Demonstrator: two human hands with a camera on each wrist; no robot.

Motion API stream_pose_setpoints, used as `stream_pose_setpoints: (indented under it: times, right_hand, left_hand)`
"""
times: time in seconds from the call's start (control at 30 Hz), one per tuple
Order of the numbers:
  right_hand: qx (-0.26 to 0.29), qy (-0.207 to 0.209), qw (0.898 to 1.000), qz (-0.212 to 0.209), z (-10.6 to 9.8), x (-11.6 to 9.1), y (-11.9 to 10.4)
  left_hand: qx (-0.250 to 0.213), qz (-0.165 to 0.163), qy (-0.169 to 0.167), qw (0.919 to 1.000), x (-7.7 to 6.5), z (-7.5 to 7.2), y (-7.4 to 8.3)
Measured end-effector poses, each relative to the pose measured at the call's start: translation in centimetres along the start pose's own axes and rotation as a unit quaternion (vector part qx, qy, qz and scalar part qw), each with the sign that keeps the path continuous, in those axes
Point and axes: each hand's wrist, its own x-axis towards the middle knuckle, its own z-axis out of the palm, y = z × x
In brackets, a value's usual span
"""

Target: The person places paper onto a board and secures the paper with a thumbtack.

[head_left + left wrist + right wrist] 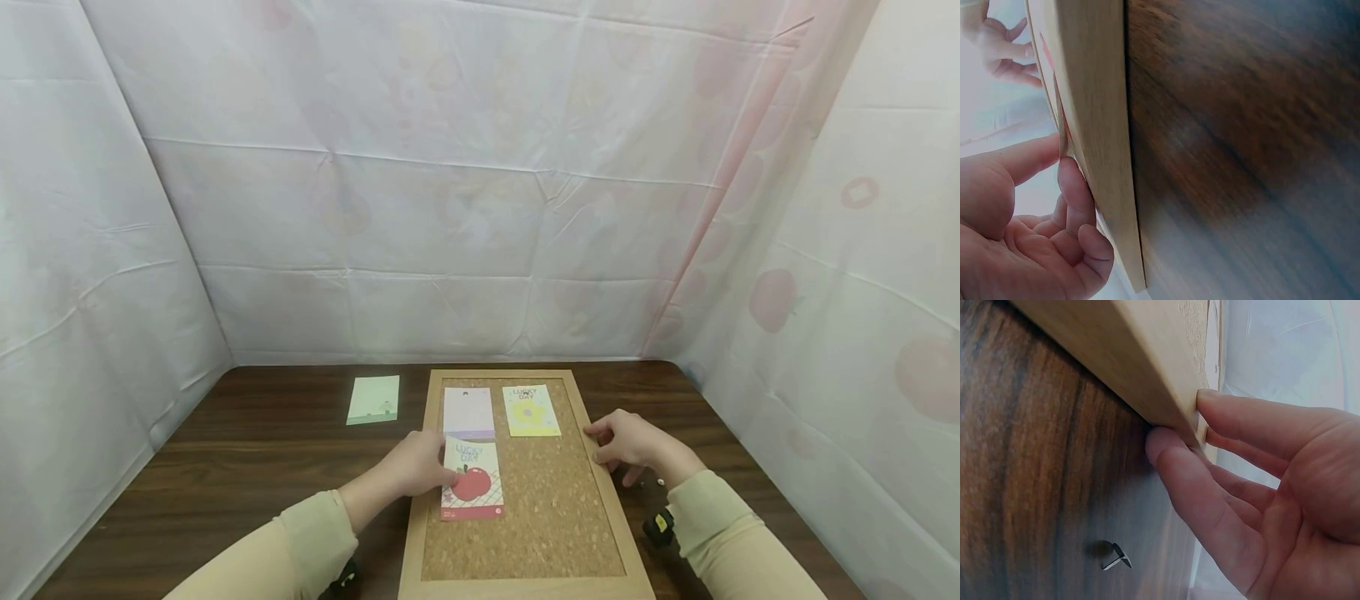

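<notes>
A wood-framed cork board lies on the table. My left hand pinches the left edge of a "Lucky Day" card with a red apple between thumb and finger, over the board's left side. The left wrist view shows the card edge-on, close over the wooden frame. My right hand grips the board's right frame edge, thumb on top and a fingertip low against its side. Higher on the cork are a lilac card and a yellow "Lucky Day" card, each with a small dark mark near its top.
A pale green card lies on the dark wooden table left of the board. Beside the right hand, a small metal pin sits on the table. White printed curtains enclose the back and sides.
</notes>
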Motion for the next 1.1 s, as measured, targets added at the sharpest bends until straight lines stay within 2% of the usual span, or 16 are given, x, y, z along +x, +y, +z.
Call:
stream_pose_setpoints:
  times: [0.13, 0.37, 0.67, 0.87, 1.1]
  right_hand:
    - [0.001, 0.0, 1.0, -0.001, 0.01, 0.03, 0.03]
    - [0.003, -0.003, 1.0, 0.0, 0.0, 0.0, 0.08]
    - [0.008, -0.005, 1.0, 0.006, -0.01, 0.05, 0.22]
    - [0.003, -0.002, 1.0, 0.007, -0.05, 0.0, 0.06]
    - [0.002, -0.001, 1.0, 0.007, -0.01, 0.09, 0.09]
  left_hand:
    - [0.014, -0.008, 0.007, 0.9998, 0.07, 0.17, 0.0]
    - [0.024, 0.0, 0.019, 0.9995, -0.09, 0.27, 0.27]
    - [0.05, -0.007, 0.036, 0.9981, -0.29, 0.25, 0.71]
    - [0.081, 0.014, 0.028, 0.9963, -0.54, 0.18, 0.72]
    - [0.086, 0.024, 0.019, 0.9959, -0.62, 0.06, 0.54]
